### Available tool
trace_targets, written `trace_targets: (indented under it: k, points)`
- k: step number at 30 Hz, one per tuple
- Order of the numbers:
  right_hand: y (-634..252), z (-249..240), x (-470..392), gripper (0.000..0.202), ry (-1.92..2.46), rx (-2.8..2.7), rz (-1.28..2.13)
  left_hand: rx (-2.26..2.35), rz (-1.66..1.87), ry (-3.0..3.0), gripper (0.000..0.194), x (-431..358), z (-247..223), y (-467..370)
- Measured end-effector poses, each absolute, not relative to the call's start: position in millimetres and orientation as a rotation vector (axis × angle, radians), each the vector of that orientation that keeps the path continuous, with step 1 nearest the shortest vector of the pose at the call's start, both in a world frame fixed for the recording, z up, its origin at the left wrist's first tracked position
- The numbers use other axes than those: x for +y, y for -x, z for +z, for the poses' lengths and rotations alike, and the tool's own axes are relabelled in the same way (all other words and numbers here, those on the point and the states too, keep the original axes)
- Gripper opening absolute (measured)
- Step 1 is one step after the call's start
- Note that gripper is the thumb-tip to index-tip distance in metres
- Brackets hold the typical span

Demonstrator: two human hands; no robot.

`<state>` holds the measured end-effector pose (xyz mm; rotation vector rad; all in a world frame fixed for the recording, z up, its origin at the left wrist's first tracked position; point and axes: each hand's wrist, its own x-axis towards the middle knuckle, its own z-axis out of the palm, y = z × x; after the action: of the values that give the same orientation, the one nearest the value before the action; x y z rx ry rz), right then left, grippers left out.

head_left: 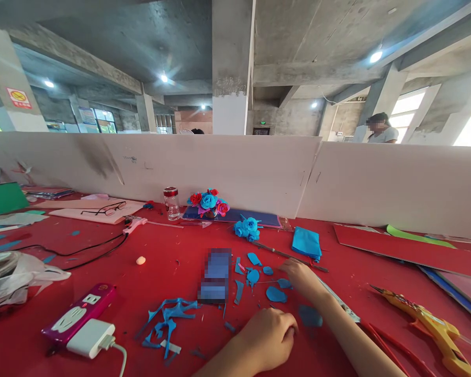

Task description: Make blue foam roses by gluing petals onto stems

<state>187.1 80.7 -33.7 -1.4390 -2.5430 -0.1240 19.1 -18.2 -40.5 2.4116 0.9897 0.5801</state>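
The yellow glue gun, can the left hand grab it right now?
Probably not easily: the right forearm lies across the table between the left hand and the yellow glue gun.

The red-topped table (pixel 118 277) has a smooth, faintly glossy surface. Toward its near left corner, the magenta power strip (pixel 102 296) is shiny plastic and the boxy white charger (pixel 87 337) smooth plastic. Toward the near right corner, the yellow glue gun (pixel 426 318) is glossy plastic. The flat blue cut pieces (pixel 276 295) look matt, paper or cloth.
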Motion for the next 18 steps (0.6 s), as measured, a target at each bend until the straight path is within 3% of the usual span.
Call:
trace_targets:
  k: [9, 18]
  points:
    - [-180.6, -31.9, 73.6, 0.025, 1.442, -2.718, -0.363, 0.998, 0.566, -2.415, 0.024, -18.0, -40.3, -19.4]
    - [-182.2, -31.7, 73.4, 0.024, 1.439, -2.657, -0.353, 0.991, 0.552, -2.391, 0.025, -16.4, -41.1, -19.6]
